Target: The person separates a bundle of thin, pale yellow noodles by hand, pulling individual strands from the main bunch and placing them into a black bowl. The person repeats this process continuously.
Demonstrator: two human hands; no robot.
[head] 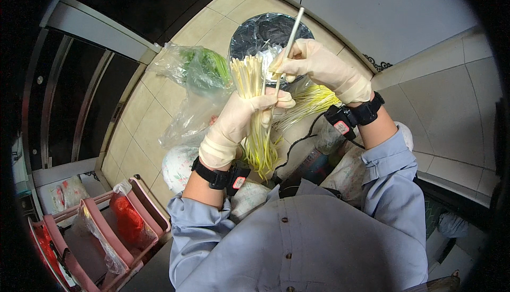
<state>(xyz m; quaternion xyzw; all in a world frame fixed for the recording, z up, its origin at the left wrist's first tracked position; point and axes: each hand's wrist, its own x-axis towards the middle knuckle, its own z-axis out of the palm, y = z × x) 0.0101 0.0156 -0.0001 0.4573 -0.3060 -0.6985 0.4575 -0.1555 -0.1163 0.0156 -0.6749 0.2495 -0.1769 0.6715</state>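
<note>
My left hand [235, 120], in a pale rubber glove, is closed around a bundle of garlic chives [249, 78] with white stalks upward and yellow leaves hanging below. Beside it my right hand [314, 67], gloved too, pinches a single long stalk [295, 29] whose thick pale end points up; its lower part runs down by my left fingers. More yellow-leaved chives [312, 102] lie below my right wrist. Behind the hands stands a bin lined with a black plastic bag [271, 25], with whitish scraps inside, partly hidden by the hands.
A clear plastic bag with green leafy vegetables [205, 67] lies on the tiled floor [137, 120] at the left. A pink rack [105, 232] holding red bags stands at the lower left. Cabinets [382, 9] border the floor. A black cable [297, 144] runs between my knees.
</note>
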